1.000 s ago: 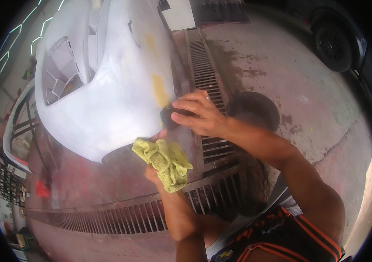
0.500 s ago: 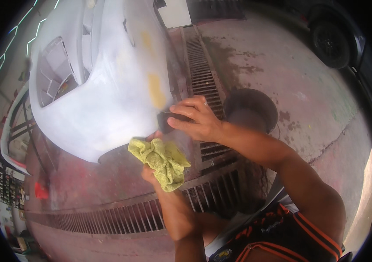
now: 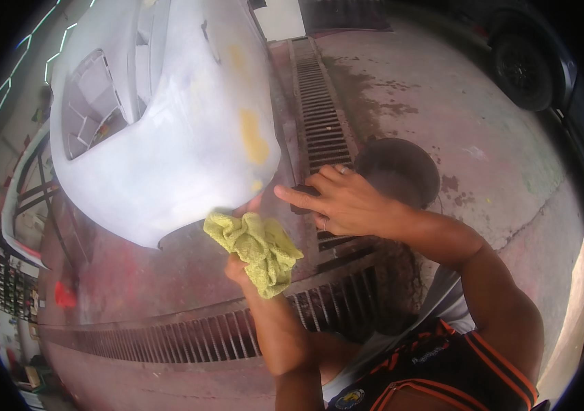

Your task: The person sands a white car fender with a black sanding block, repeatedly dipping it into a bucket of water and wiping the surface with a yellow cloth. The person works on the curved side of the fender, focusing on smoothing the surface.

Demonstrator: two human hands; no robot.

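Note:
A whitish car bumper (image 3: 168, 157) with yellow filler patches (image 3: 253, 137) takes up the upper left. By its lower right edge, my right hand (image 3: 346, 202) grips a small dark block (image 3: 303, 196), its index finger stretched along the side facing the bumper. A narrow gap separates that hand from the bumper. Below the bumper's edge, my left hand (image 3: 235, 268) has a yellow-green cloth (image 3: 264, 253) bunched over it. The cloth hides most of its fingers; one fingertip shows against the bumper's lower edge.
A dark round bucket (image 3: 401, 171) stands right of my right hand. Metal drain grates (image 3: 322, 116) run through the reddish floor. Another bumper-like part (image 3: 14, 212) rests on a stand at far left. A parked dark vehicle's wheel (image 3: 521, 72) is at upper right.
My right hand has drawn back to the right with the dark block, away from the bumper's edge, uncovering a small yellow spot there. My left hand and the cloth have barely moved.

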